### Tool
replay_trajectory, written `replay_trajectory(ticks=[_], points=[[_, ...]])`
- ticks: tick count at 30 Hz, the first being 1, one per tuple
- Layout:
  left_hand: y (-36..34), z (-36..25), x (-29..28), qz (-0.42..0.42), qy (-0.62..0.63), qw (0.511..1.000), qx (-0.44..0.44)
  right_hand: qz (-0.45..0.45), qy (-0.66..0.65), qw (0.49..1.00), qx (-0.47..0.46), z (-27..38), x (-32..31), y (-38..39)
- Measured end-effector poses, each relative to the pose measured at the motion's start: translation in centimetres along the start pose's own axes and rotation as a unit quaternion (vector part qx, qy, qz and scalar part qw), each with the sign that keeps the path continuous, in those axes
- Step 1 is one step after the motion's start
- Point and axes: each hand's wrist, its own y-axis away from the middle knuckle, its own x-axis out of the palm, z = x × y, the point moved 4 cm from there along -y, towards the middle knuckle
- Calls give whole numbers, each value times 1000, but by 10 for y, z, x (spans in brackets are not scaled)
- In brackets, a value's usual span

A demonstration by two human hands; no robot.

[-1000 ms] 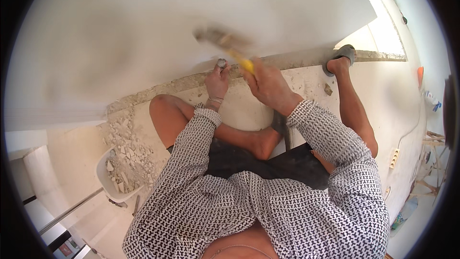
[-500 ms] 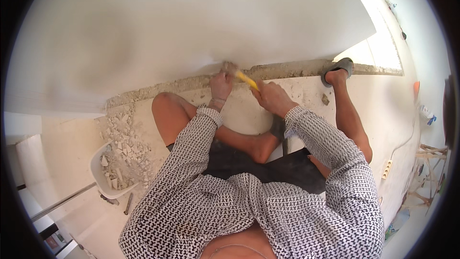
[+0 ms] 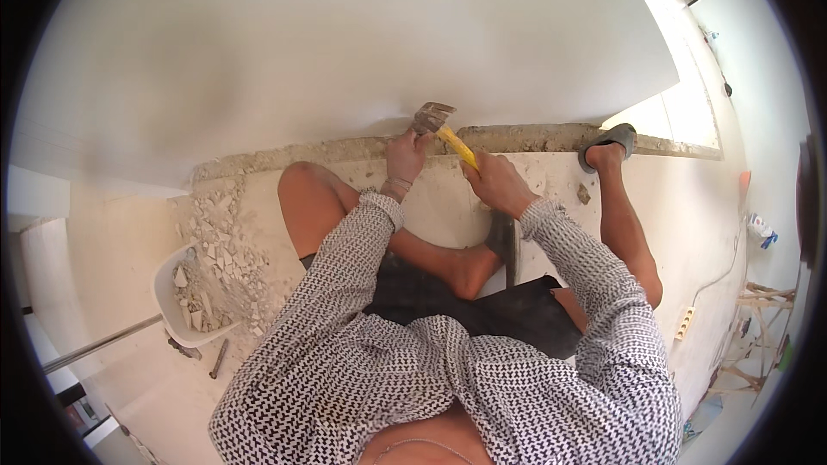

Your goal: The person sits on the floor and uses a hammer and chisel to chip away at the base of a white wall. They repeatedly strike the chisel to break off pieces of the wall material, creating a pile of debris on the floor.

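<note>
You are sitting on a pale floor [image 3: 129, 396], facing a broad white wall [image 3: 345, 52] that is filling the upper half of the view. Along the foot of the wall a rough grey strip of bared cement [image 3: 517, 138] is running from left to right, and your sandalled foot [image 3: 608, 139] is resting at its right end. To your left a heap of broken rubble [image 3: 220, 245] is spilling toward a white dustpan [image 3: 177, 306], which is already holding chips.

Your right hand [image 3: 498, 182] is wrapping closed around the yellow handle of a hammer [image 3: 444, 127]; its metal head is poised just at the wall's bottom edge. Your left hand [image 3: 405, 153] is closing around something just under the hammer head, seemingly a chisel, though the fingers are hiding it and you cannot tell its shape.

Judging from this, you are in the middle of chipping material off the wall's base, stroke by stroke. The next blow is calling for a steady left grip and a square hit, keeping the knuckles clear.

The hammer is looking worn and dusty, with a grey, broad head and a bright yellow shaft, angling down toward your right hand.
</note>
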Motion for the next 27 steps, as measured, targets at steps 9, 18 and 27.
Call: replay_trajectory(ticks=[9, 18, 27], points=[[1, 10, -17, -24, 72, 997, 4, -357, -430, 818, -138, 107, -167, 4], [17, 35, -4, -32, 28, 999, 11, 25, -64, 997, -38, 54, -56, -13], [-4, 5, -4, -3, 77, 997, 5, -192, 25, 975, -112, 33, -39, -3]])
